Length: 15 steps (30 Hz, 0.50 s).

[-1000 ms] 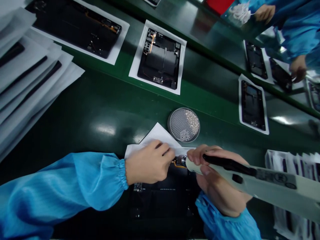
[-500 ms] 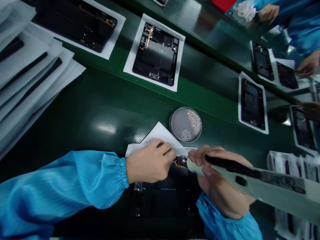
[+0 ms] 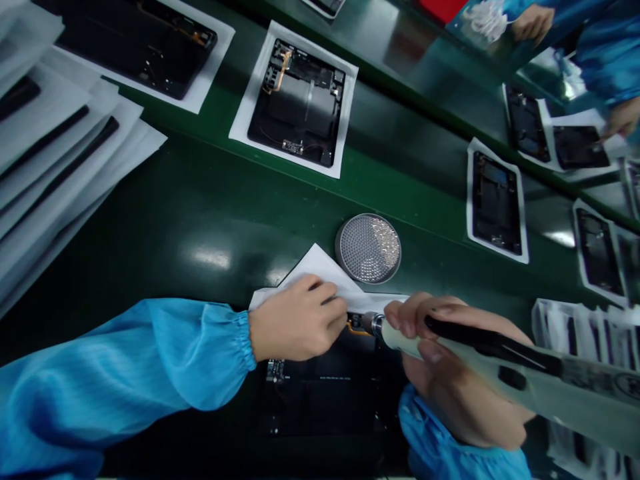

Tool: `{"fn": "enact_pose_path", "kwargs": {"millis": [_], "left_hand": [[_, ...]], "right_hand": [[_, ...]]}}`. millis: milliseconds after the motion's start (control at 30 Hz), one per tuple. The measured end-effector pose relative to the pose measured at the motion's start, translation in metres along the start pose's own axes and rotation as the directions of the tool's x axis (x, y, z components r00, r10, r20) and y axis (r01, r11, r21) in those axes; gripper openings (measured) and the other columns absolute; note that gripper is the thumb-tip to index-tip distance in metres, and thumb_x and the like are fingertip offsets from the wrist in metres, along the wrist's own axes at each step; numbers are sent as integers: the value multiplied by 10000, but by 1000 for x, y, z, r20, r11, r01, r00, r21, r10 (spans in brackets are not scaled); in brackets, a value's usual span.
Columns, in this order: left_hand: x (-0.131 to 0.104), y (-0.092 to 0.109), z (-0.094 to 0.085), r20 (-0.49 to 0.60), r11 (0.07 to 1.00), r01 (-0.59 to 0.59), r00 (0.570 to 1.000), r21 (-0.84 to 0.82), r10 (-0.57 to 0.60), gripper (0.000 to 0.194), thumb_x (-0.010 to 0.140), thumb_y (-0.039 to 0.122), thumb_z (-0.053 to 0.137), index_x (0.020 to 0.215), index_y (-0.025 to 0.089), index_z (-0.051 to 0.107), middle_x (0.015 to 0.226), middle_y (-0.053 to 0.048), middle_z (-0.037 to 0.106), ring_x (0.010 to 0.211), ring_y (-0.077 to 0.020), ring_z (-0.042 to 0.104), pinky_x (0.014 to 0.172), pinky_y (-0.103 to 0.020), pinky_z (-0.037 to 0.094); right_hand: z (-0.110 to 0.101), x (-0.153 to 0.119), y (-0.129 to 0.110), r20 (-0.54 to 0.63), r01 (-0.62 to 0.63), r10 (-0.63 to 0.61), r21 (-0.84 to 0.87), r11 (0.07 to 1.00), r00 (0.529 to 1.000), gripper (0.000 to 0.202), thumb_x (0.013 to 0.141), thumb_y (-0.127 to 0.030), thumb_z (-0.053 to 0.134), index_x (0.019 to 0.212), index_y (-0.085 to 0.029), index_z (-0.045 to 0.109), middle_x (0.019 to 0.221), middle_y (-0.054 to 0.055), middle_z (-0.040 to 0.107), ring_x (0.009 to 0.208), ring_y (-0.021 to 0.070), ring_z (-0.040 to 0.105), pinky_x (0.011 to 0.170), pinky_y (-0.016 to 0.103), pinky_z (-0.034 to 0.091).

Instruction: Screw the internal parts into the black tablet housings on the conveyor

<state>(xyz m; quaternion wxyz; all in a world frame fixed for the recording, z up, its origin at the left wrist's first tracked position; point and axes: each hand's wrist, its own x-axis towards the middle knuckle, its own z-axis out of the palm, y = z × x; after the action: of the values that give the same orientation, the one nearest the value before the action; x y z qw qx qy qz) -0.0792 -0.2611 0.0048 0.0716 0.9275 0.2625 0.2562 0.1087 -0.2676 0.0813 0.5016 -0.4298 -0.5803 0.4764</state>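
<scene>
The right hand (image 3: 465, 380) has shifted slightly right, fingers clenched round the screwdriver (image 3: 530, 383). The left hand (image 3: 300, 320) stays over the open tablet (image 3: 325, 400), lower centre; its grip is unclear. Upper-centre, another tablet (image 3: 300, 103) has moved left.

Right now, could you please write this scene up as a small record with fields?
Left hand: the hand sits over the upper edge of a dark flat device, fingers bent; whatever they pinch is hidden
Right hand: the hand has its grip closed around a pale tool
Tool end: metal, beside an orange strip; exact contact unclear
Beyond the hands: a round dish, shiny bits on its right side
Left side: overlapping white sheets with dark pieces between
Top right: another person's hand
</scene>
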Motion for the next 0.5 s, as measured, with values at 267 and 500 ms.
{"fn": "enact_pose_path", "kwargs": {"millis": [267,500], "left_hand": [[-1,-2,0,24,1000,-3,1000,-14,4,196,992,168,531,968,78,703,921,-107,645,902,-239,580,769,-392,433],[0,0,1,35,1000,10,999,-4,-10,206,998,172,520,961,91,706,940,-112,655,926,-247,581,747,-387,428]], "right_hand": [[1,-2,4,-11,16,-16,3,1000,1000,313,792,-62,650,1026,-263,700,738,-4,595,713,172,590,674,395,546],[-1,-3,6,-7,17,-17,12,1000,1000,307,809,-61,643,1045,-252,691,767,4,599,741,185,593,693,414,537]]}}
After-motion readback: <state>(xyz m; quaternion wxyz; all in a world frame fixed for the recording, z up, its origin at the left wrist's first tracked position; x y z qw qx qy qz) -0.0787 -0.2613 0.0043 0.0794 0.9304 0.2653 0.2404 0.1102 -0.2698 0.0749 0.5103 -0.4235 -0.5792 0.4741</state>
